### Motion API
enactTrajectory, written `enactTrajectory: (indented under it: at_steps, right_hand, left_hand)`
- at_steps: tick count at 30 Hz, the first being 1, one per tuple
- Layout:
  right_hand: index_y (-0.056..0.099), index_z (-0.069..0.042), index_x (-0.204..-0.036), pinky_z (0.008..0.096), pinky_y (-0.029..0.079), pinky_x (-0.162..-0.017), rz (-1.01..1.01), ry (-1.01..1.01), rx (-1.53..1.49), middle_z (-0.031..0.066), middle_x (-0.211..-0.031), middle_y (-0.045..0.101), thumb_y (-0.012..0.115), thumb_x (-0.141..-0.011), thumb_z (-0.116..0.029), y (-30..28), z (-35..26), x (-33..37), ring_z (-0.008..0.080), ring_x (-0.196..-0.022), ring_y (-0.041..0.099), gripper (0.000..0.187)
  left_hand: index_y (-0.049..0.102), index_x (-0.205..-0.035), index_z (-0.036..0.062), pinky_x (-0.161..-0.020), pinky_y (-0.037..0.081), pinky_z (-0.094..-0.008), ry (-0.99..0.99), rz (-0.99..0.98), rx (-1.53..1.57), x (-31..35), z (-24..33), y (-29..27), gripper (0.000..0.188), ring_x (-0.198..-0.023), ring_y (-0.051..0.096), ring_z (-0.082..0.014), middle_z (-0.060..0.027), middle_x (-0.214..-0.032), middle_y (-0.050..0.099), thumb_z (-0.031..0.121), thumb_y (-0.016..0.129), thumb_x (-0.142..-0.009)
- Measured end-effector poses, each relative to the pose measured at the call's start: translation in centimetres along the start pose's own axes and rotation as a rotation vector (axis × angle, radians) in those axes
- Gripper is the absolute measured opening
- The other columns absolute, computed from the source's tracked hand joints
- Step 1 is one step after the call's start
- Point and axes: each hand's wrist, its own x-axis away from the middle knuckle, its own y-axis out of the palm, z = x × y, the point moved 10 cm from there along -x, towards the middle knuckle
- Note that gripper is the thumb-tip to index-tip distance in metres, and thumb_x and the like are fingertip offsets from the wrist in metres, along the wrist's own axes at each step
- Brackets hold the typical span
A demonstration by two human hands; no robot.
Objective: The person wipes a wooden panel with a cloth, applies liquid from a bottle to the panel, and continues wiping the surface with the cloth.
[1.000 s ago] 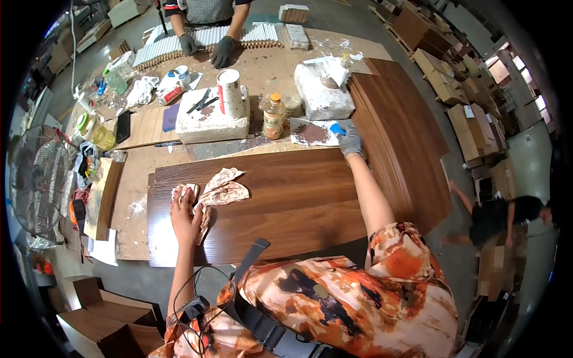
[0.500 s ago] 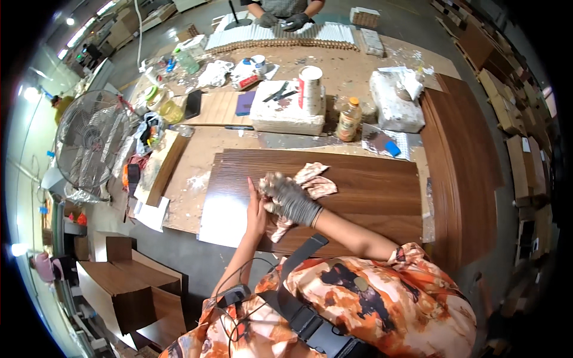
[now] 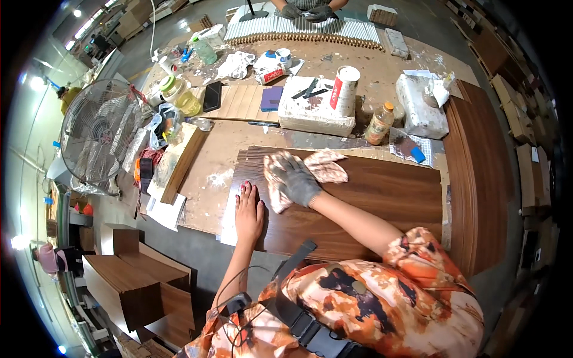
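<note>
My bare left hand lies palm down at the left end of a dark brown wood-grain panel, its fingers stretched out. In a grey glove, my right hand presses a pink-and-white patterned cloth against the panel's upper left part. Part of the cloth sticks out to the left of the glove, and another part lies spread to its right. The right palm and the cloth beneath it are hidden. Fine grooves or stacked edges show along the panel's left end.
Beyond the panel stand a white block bearing a red-and-white can, and a bottle with an orange cap. Brown boards are stacked at right. A fan stands left. Across the table, a gloved co-worker handles white strips.
My hands were together above the panel's left part. They have parted: the left now rests flat on the panel's left end, and the right has come down with the cloth. The view has shifted.
</note>
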Motion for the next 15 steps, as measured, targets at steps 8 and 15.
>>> enactTrajectory:
  at_steps: [8, 15]
  right_hand:
    - [0.062, -0.024, -0.137, 0.0482, 0.024, -0.119, 0.102, 0.167, -0.067, 0.0091, -0.146, 0.054, 0.058, -0.095, -0.037, 2.1, -0.8, -9.9, 0.0310, -0.139, 0.042, 0.045]
    - [0.061, -0.023, -0.135, 0.0507, 0.029, -0.117, 0.366, 0.421, 0.028, 0.0119, -0.136, 0.057, 0.066, -0.087, -0.031, -1.8, 9.4, 1.4, 0.0332, -0.131, 0.048, 0.049]
  left_hand:
    - [0.044, -0.148, -0.0013, -0.123, 0.023, -0.0488, -0.009, 0.007, 0.003, 0.3, 0.0, -0.4, 0.051, -0.148, 0.034, -0.0371, -0.0195, -0.158, 0.039, 0.021, 0.049, -0.101]
    - [0.041, -0.151, 0.0003, -0.123, 0.022, -0.0496, 0.029, 0.008, -0.031, 0.2, 0.5, -0.2, 0.053, -0.151, 0.029, -0.0356, -0.0187, -0.160, 0.036, 0.018, 0.048, -0.101]
